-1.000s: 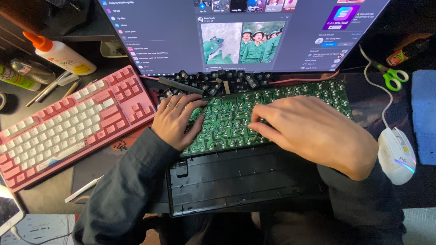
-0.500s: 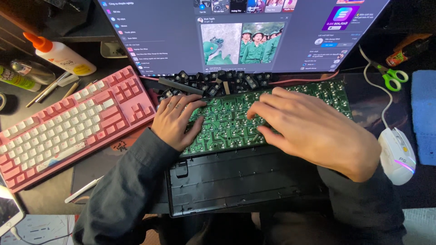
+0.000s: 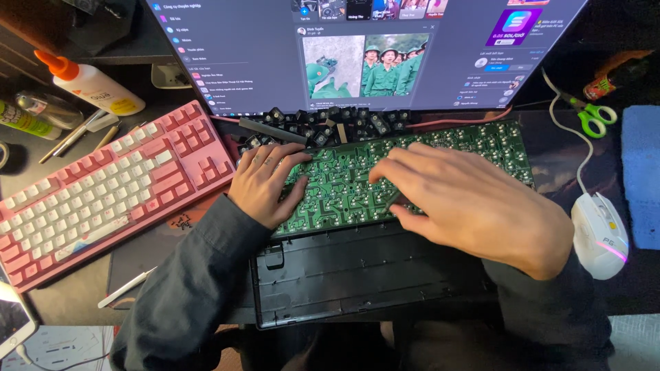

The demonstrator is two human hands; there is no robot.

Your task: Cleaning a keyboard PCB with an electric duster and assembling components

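Circuit board (image 3: 344,185) lies lengthwise left-right, tilted.

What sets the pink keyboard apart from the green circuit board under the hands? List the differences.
The pink keyboard is whole, with pink and white keycaps in its case; the green circuit board is bare, with no caps or housing. The pink keyboard lies untouched and angled at the left; the circuit board has the left hand and right hand resting on it. Both are long, keyboard-shaped rectangles on the desk.
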